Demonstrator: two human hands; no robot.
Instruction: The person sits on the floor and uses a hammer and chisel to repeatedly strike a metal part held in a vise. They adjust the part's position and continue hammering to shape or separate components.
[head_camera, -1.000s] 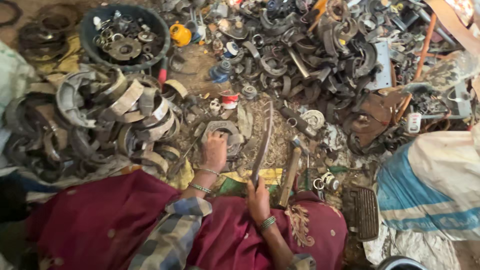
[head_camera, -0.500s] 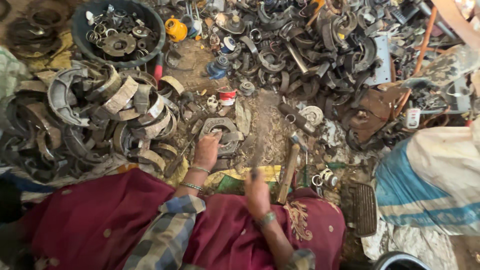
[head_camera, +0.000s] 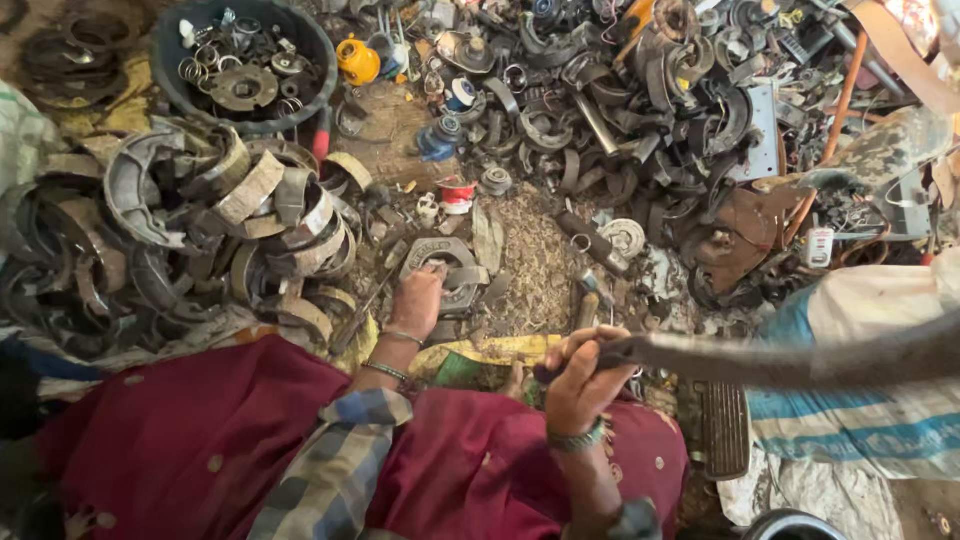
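Head view: the left hand (head_camera: 418, 300) presses flat, fingers unclenched, on a curved metal shoe (head_camera: 445, 268) lying on the ground (head_camera: 535, 265), apparently to pin it in place; the right hand (head_camera: 580, 375) is clenched around the handle of a long bar (head_camera: 800, 360) raised across the lap. Piled shoes (head_camera: 230, 230) crowd the left and scrap (head_camera: 650, 90) the far side, leaving only the small bare patch around the pinned shoe.

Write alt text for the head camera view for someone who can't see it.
Seated on the ground, a person presses the left hand on a curved metal part and grips a long blurred bar in the right hand. Piles of brake shoes and a tub of scrap surround them.
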